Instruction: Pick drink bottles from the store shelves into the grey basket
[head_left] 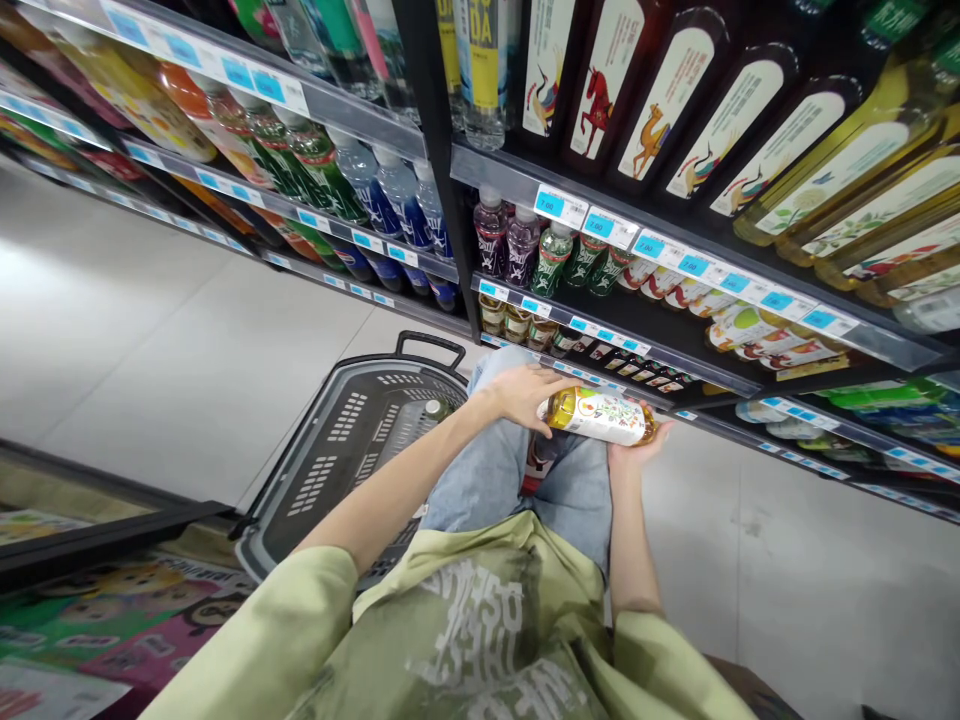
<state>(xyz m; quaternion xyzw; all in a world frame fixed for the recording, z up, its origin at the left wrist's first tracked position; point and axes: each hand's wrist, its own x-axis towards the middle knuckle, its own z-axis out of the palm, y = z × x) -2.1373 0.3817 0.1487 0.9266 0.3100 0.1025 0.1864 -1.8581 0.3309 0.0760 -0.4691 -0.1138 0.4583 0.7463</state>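
Observation:
A bottle of golden drink (600, 416) with a white, colourfully printed label lies on its side above my knees, held between both hands. My left hand (525, 397) grips its left end, around the cap, which the fingers hide. At the other end, my right hand (636, 450) supports the base from below and the side. Under the bottle, between my thighs, a dark object with a red and white part (537, 462) shows in part; I cannot make out what it is.
A grey shopping basket (330, 440) with a clear bottle (433, 408) in it stands on the floor to my left. Ahead are shelves (510, 165) of drinks with blue price tags (561, 205). Dark bottles (611, 80) fill the upper shelf. Colourful packages (150, 610) sit at lower left.

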